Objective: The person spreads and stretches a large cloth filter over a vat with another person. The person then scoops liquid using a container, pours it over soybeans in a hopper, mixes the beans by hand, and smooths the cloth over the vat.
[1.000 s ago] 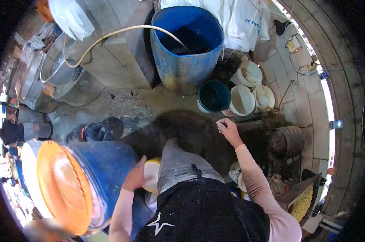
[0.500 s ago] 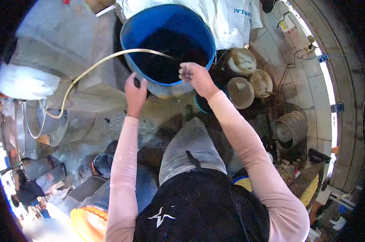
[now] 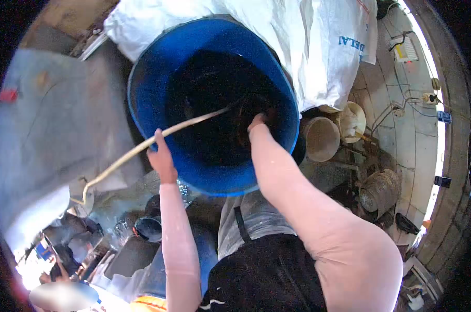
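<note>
A large blue barrel (image 3: 147, 88) stands in front of me, with dark contents (image 3: 204, 135). A pale hose (image 3: 126, 155) crosses its left rim, and its far end goes into the dark inside. At that rim my left hand (image 3: 162, 160) has its fingers over the hose and its thumb below it, closed on it as far as I can see. Deep within the barrel is my right hand (image 3: 257, 121), close to the end of the hose. Its fingers fade into shadow, so what they touch or hold is hidden.
White sacks (image 3: 319, 62) lie behind the barrel. To its right are a dusty bucket (image 3: 320, 139) and a pale bucket (image 3: 352, 122). A grey block-like surface (image 3: 69, 119) is at the left. Cables (image 3: 402, 101) run along the tiled wall.
I have leaned closer over the barrel. My right hand has gone from above the rim down inside. My left hand has moved from beside the rim onto the hose, which now runs straighter.
</note>
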Tool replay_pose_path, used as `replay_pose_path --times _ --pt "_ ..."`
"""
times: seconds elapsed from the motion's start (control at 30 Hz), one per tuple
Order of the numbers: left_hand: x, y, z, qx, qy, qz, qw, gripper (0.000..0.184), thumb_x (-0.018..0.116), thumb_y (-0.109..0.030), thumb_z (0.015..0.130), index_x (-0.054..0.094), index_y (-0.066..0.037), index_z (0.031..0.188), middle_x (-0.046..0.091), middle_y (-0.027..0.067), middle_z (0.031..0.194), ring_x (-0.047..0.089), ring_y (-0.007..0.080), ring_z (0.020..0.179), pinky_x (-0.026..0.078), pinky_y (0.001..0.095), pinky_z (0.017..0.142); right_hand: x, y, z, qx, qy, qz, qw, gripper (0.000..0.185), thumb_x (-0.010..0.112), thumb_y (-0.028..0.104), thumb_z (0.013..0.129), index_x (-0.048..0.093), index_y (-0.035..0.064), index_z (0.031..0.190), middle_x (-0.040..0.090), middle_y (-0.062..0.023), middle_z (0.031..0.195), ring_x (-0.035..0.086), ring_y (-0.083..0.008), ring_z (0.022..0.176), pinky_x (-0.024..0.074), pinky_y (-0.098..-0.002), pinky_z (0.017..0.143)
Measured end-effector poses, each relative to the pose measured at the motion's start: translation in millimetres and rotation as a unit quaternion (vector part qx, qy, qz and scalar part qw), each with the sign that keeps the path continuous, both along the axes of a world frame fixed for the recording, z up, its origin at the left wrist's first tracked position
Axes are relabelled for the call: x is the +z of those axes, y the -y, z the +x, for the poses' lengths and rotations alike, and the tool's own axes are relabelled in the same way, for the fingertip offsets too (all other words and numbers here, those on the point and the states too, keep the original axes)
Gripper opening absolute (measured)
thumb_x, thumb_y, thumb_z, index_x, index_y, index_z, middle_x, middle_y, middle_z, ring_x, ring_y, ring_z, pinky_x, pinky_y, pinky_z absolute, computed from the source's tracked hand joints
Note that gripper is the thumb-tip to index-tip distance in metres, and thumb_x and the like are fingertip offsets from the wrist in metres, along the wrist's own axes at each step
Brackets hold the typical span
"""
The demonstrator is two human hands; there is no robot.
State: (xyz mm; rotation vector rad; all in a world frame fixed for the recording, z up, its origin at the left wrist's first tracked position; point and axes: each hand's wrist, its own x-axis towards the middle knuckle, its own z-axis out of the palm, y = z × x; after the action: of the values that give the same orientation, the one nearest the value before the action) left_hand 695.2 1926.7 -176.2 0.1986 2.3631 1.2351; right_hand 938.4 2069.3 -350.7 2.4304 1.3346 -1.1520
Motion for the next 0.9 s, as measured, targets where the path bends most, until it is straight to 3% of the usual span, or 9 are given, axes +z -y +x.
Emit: replay_pose_path --times 0.07,0.2,0.37,0.6,0.9 --pt "5 2 5 0.002 0.011 -0.028 1.0 0.084 0.067 -0.053 0.086 0.046 0.017 0.129 0.055 0.0261 0.128 0.054 0.0285 0.116 0.038 0.0357 0.102 -27 8 -11 -0.089 -0.044 0.021 0.995 0.059 0.062 0.035 0.085 0.05 0.0055 0.134 0.047 -0.0138 0.141 0.042 -0.0295 0.133 0.0337 -0.0387 0.111" --pt "6 -3 8 -0.008 -0.069 -0.075 0.995 0.086 0.065 -0.053 0.087 0.043 0.017 0.132 0.055 0.0267 0.128 0.054 0.0291 0.116 0.037 0.0362 0.103 -60 9 -24 -0.158 -0.075 0.036 0.984 0.058 0.06 0.036 0.087 0.049 0.0055 0.135 0.047 -0.0134 0.141 0.042 -0.0295 0.132 0.0335 -0.039 0.111" --pt "2 2 8 -0.013 -0.077 -0.091 0.993 0.078 0.064 -0.049 0.089 0.047 0.018 0.127 0.057 0.0299 0.122 0.055 0.032 0.113 0.039 0.0377 0.101 -83 -2 -29 -0.172 -0.088 0.039 0.98 0.058 0.057 0.037 0.089 0.048 0.0055 0.137 0.046 -0.013 0.142 0.042 -0.0295 0.132 0.0332 -0.0393 0.111" --pt "7 -1 13 -0.055 -0.145 -0.175 0.972 0.067 0.063 -0.044 0.091 0.053 0.017 0.117 0.059 0.0356 0.113 0.058 0.0425 0.106 0.041 0.0426 0.096 -109 -19 -36 -0.174 -0.115 0.039 0.977 0.057 0.052 0.038 0.091 0.046 0.0056 0.138 0.045 -0.0123 0.143 0.042 -0.0295 0.132 0.0329 -0.0398 0.111" --pt "4 -2 13 -0.045 -0.125 -0.2 0.971 0.064 0.064 -0.04 0.091 0.051 0.017 0.118 0.061 0.0347 0.107 0.06 0.0427 0.101 0.043 0.044 0.092 -134 -45 -48 -0.197 -0.164 0.054 0.965 0.057 0.047 0.04 0.095 0.044 0.0057 0.141 0.043 -0.0115 0.145 0.042 -0.0295 0.132 0.0325 -0.0403 0.111"
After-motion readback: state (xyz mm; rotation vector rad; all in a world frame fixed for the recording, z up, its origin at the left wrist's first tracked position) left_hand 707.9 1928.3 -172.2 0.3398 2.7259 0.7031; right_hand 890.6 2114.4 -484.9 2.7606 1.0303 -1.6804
